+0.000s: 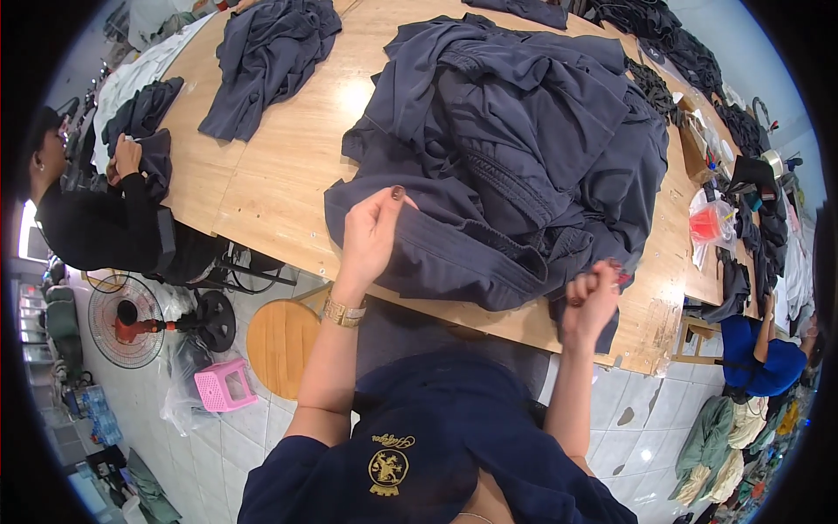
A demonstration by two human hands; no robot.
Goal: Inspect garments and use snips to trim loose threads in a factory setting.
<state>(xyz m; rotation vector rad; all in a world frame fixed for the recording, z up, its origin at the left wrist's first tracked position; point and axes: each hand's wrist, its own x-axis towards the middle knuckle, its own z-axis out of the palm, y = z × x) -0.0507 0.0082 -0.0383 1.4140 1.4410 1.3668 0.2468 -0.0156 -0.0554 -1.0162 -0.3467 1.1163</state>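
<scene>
A big heap of dark navy garments (515, 148) lies on the wooden table (279, 175) in front of me. My left hand (371, 231) is raised over the heap's near left edge, thumb and fingertips pinched together; whether it holds a thread or anything else I cannot tell. A gold bracelet (342, 312) sits on that wrist. My right hand (595, 293) is closed in a fist at the table's near edge, gripping a fold of the dark cloth and a small red-tipped tool I cannot make out.
Another dark garment (262, 61) lies at the table's far left. A person in black (105, 218) handles cloth at the left edge; a person in blue (755, 349) sits at right. A round wooden stool (279, 345), a pink stool (225, 384) and a floor fan (127, 321) stand below.
</scene>
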